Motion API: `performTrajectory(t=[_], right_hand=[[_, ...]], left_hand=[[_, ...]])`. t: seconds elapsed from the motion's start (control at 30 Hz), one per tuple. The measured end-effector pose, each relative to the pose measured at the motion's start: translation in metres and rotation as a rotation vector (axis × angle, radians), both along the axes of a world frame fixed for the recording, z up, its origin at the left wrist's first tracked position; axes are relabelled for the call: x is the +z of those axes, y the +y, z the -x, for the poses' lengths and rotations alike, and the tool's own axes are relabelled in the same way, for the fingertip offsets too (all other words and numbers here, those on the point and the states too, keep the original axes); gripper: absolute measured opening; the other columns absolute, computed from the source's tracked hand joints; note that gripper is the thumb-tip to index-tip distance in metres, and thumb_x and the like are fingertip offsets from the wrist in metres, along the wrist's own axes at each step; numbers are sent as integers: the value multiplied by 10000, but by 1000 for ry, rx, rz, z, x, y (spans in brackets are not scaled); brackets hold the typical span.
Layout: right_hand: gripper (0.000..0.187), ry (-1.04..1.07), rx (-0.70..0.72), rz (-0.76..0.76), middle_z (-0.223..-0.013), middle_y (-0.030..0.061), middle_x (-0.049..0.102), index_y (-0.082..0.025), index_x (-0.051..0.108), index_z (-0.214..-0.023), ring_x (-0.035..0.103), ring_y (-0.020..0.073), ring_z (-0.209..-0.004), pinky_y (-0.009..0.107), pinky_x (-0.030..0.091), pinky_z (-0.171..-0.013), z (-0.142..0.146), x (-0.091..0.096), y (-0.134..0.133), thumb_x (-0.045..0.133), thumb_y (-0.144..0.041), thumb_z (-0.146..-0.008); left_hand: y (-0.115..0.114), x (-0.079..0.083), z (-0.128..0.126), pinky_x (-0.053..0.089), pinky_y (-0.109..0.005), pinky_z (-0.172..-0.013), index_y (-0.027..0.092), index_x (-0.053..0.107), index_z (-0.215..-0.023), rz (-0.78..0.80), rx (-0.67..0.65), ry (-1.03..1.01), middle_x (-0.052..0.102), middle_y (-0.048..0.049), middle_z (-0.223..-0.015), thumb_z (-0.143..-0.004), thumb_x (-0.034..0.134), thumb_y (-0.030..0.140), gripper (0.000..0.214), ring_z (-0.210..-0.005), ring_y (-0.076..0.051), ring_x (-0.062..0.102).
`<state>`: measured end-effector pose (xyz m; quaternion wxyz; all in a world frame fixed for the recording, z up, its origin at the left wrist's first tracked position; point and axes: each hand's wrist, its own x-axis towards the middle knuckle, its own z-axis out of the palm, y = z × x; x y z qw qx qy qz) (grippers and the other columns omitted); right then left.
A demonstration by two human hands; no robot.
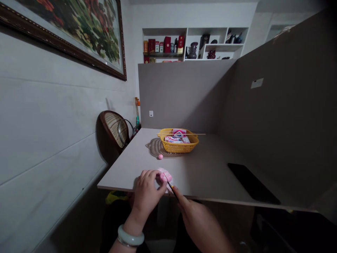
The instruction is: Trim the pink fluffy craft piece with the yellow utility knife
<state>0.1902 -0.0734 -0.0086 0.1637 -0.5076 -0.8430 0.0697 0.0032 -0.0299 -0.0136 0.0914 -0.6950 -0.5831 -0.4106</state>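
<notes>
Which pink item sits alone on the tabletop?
The small pink ball, in front of the yellow basket; the other pink things lie in the basket or the left hand.

Camera, one: worn on the person's head, set above and behind the fingers [150, 179], facing forward and down, frame slightly tilted. Nearest: left hand [146, 193] and right hand [200, 225], close, at the lower edge. Beyond the fingers: worktop [210, 168] receding, yellow basket [179, 147] at middle distance, wall shelving [195, 45] farthest. Framed painting [71, 31] at upper left.
</notes>
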Motion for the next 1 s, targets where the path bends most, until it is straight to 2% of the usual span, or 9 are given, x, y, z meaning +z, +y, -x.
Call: performTrajectory(t=[0.07, 0.27, 0.53, 0.77, 0.9, 1.0], right_hand=[[685, -29, -15, -4, -827, 107, 770, -167, 390, -1496, 738, 187, -750, 218, 523, -672, 3, 2, 0, 329, 10, -837], [702, -39, -19, -139, -779, 91, 768, -183, 369, -1507, 718, 170, -639, 202, 508, -622, 14, 3, 5, 343, 6, -831], [717, -136, 15, -72, -767, 63, 755, -159, 405, -1488, 717, 198, -619, 212, 467, -495, -1, -2, -6, 370, -10, -788], [723, -74, -40, -35, -863, 103, 767, -156, 324, -1524, 733, 201, -710, 246, 514, -629, 15, 3, 4, 315, 33, -826], [695, -141, -20, 40, -859, 100, 768, -153, 372, -1503, 735, 226, -713, 263, 522, -601, 2, 7, -5, 349, 2, -825], [706, -175, -25, 40, -853, 93, 768, -170, 386, -1497, 734, 233, -706, 272, 518, -591, -2, 10, -9, 354, 3, -813]], left_hand=[[0, 0, -1, 462, -353, -789, 230, 630, -919, 4, 4, -5, 691, -30, -934, -821, 636, 269, 105, -927, -229, 606], [-1, 2, -2, 457, -344, -787, 227, 626, -887, -8, 1, -14, 684, -29, -921, -797, 651, 273, 104, -915, -220, 606], [-3, 2, 1, 460, -339, -779, 223, 610, -869, -27, -25, -31, 675, -31, -889, -811, 620, 247, 63, -894, -217, 603], [0, -1, 2, 469, -352, -800, 215, 608, -895, -14, -20, -46, 674, -35, -929, -783, 656, 234, 124, -928, -228, 597], [1, -3, 4, 463, -343, -784, 222, 610, -885, -21, -37, -28, 676, -24, -898, -785, 654, 233, 110, -898, -218, 601], [0, -1, 3, 462, -341, -776, 219, 611, -875, -19, -38, -35, 675, -22, -888, -769, 657, 213, 116, -900, -218, 598]])
